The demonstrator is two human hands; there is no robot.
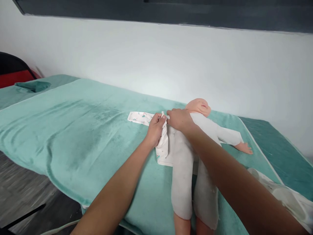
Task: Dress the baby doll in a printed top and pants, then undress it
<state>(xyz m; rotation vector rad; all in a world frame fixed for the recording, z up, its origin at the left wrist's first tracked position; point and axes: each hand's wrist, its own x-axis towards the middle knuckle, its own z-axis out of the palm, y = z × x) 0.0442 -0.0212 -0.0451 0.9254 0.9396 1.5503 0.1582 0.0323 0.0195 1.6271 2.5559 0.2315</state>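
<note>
A baby doll (182,176) with a white cloth body lies on its back, its head toward the wall. A white baby shirt (162,153) printed with small green and pink figures is partly under its side, with one sleeve (139,117) stretched flat to the left. My left hand (156,129) pinches a bunched part of the shirt beside the doll. Right beside it, my right hand (179,119) is closed at the doll's side near the shoulder, with a bit of white fabric at its fingertips. What it grips is mostly hidden. The doll's other arm (230,135) lies out to the right.
A light green plush cloth (80,130) covers the table up to the white wall (137,55). White fabric (283,192) lies at the right, partly behind my right forearm. A darker green cloth (276,140) shows at the right end. Grey floor (22,182) shows at lower left.
</note>
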